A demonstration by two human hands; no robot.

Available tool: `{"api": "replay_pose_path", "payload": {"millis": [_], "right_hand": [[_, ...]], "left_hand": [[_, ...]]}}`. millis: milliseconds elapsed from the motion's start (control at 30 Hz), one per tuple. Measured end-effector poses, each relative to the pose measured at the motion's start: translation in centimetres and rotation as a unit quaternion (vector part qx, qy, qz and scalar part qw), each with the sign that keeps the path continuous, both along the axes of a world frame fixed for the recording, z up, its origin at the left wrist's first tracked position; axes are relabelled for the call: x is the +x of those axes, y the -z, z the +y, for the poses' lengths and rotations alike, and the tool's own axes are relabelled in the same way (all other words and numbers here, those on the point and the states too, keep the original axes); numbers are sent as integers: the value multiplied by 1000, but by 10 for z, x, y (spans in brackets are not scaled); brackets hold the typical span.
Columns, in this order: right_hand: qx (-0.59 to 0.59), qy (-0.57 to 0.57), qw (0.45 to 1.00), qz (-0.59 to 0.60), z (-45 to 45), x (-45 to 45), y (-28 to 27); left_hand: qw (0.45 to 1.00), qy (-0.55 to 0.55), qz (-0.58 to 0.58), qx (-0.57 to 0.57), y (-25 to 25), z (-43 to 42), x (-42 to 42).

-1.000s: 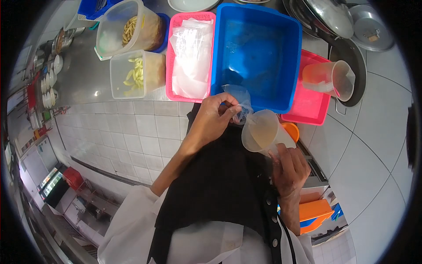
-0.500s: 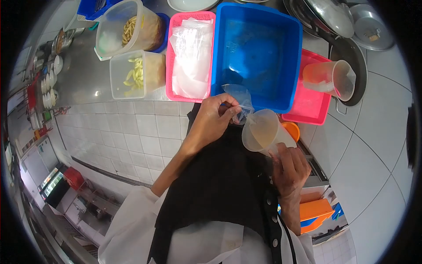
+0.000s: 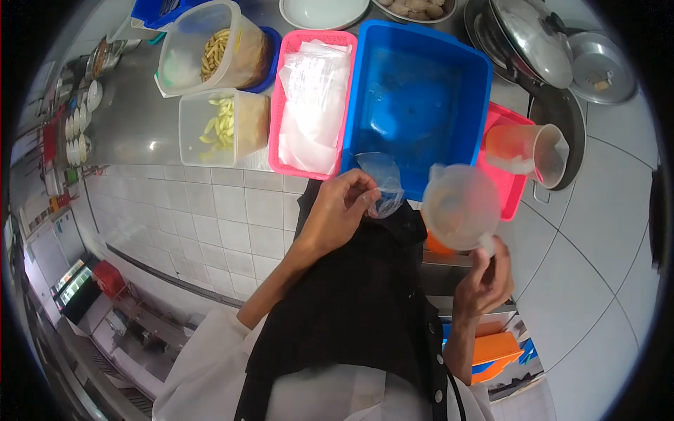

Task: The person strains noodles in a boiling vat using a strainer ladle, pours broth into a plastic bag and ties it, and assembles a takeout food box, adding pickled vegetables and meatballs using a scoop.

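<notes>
In front of the blue basin, my left hand (image 3: 344, 205) pinches a small clear plastic bag (image 3: 385, 184), its lower part hanging limp. My right hand (image 3: 486, 279) is closed around the handle of a translucent plastic measuring jug (image 3: 461, 207), held apart from the bag on its right. The jug is slightly blurred and its mouth faces up toward me; how much is inside I cannot tell. Behind the bag stands the blue basin (image 3: 414, 172), with a wet-looking bottom. A pink basket (image 3: 275, 133) of white plastic bags (image 3: 314, 105) sits left of it.
Tubs of pale green pieces (image 3: 221, 130) and of brownish finger-shaped pieces (image 3: 214, 52) stand at the left. On the right, a pink tray (image 3: 516, 116) bears another jug (image 3: 523, 149), beside a dark pan (image 3: 572, 126). An orange container (image 3: 439, 244) is below my jug.
The jug has moved right, away from the bag, and turned from tilted toward the bag to mouth-up. My left hand keeps its pinch on the bag, slightly lower in view.
</notes>
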State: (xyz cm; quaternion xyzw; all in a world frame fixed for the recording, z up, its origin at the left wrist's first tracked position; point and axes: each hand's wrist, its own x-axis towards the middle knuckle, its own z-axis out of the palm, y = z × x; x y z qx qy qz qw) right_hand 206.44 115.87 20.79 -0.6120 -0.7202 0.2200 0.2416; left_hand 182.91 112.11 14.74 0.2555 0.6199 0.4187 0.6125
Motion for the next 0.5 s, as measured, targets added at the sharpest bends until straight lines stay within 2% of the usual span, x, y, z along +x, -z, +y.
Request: {"api": "replay_pose_path", "payload": {"millis": [33, 100, 167, 267, 333, 400, 467, 500], "right_hand": [[-1, -5, 1000, -2, 6, -6, 3], [16, 59, 992, 107, 33, -35, 15], [-23, 89, 978, 188, 57, -53, 55], [10, 22, 987, 160, 85, -74, 103], [-21, 21, 986, 165, 98, -81, 114], [-50, 24, 984, 170, 98, -85, 112], [110, -19, 992, 49, 89, -81, 91], [18, -63, 996, 60, 76, -76, 78]], "left_hand": [[1000, 2, 4, -10, -2, -1, 0], [1000, 0, 5, -22, -5, -3, 0], [999, -3, -6, -37, -7, -3, 0], [998, -18, -35, -43, -6, -6, 0], [997, -27, -46, -54, -8, -5, 0], [996, -32, -56, -62, -8, -5, -1], [997, -13, -45, -60, -9, -3, -3], [998, -14, -43, -54, -7, -2, -3]]}}
